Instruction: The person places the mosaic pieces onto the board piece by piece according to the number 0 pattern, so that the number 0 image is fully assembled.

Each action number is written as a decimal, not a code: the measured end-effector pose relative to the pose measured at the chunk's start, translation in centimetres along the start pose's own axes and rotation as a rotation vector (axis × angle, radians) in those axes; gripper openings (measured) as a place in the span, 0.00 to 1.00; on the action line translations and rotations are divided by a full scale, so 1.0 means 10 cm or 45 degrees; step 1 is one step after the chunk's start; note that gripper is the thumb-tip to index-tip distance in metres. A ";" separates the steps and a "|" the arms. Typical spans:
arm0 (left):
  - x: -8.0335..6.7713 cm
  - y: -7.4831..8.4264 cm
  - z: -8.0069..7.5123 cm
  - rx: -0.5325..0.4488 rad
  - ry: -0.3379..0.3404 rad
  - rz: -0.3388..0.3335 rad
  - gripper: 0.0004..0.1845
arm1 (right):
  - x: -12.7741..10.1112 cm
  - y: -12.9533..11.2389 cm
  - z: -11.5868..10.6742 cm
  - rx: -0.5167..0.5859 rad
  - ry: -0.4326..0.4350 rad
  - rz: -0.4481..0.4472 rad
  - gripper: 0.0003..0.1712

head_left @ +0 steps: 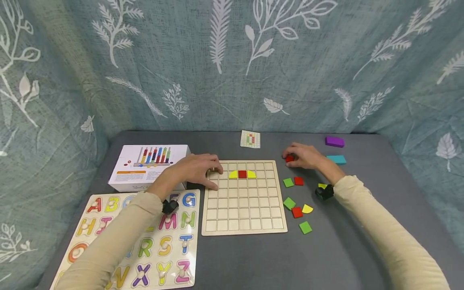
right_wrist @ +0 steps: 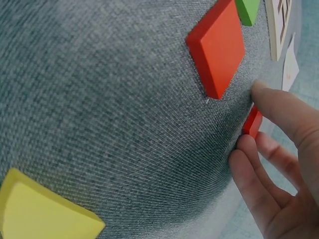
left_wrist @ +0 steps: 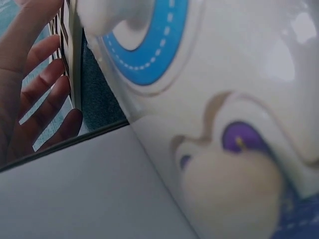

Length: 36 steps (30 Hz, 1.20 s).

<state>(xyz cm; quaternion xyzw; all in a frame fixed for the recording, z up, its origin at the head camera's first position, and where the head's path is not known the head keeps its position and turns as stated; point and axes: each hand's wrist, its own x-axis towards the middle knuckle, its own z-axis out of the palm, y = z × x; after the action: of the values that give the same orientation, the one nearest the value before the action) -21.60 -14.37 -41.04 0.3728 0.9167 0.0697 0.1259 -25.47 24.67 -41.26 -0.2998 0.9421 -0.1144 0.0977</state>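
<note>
**Grid board and loose tiles: hands at the upper edge**

Right hand (head_left: 303, 156): lay on the grey table (head_left: 344, 249), right of the wooden grid board (head_left: 243, 217), fingers curled and pinching a small red tile (head_left: 289, 159) that rested on the cloth (the right wrist view showed thumb and fingertips (right_wrist: 242, 149) closing on its edges).

Left hand (head_left: 197, 169): rested on the board's upper left corner, fingers bent over the edge; whether it gripped or only pressed could not be told.

On the board, second row: red square (head_left: 242, 174) between two yellow quarter-round pieces (head_left: 233, 175), touching.

Loose tiles right of the board: green (head_left: 288, 182) and red (head_left: 299, 181) side by side; lower down, green (head_left: 289, 203), red (head_left: 297, 212), yellow (head_left: 307, 209), green (head_left: 305, 227).

Elsewhere: pattern card (head_left: 250, 139) beyond the board; purple block (head_left: 334, 141) and teal block (head_left: 336, 160) far right; alphabet puzzle (head_left: 159, 245) and abacus box (head_left: 148, 165) to the left.
</note>
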 end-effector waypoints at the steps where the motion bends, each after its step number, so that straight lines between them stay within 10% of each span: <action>1: 0.00 0.00 0.00 -0.002 0.003 0.000 0.25 | 0.00 0.00 0.00 0.003 0.004 -0.002 0.15; 28: 0.01 -0.01 -0.01 0.016 -0.003 0.017 0.26 | -0.12 0.00 0.14 0.187 0.116 -0.042 0.14; 36: -0.01 -0.01 -0.03 0.007 0.004 0.019 0.26 | -0.09 -0.63 0.28 0.291 0.171 -0.399 0.13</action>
<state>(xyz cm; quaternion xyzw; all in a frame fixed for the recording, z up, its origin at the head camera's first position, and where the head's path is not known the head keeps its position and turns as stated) -21.69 -14.51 -40.76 0.3798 0.9143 0.0685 0.1229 -20.57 19.76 -42.11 -0.4214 0.8692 -0.2542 0.0489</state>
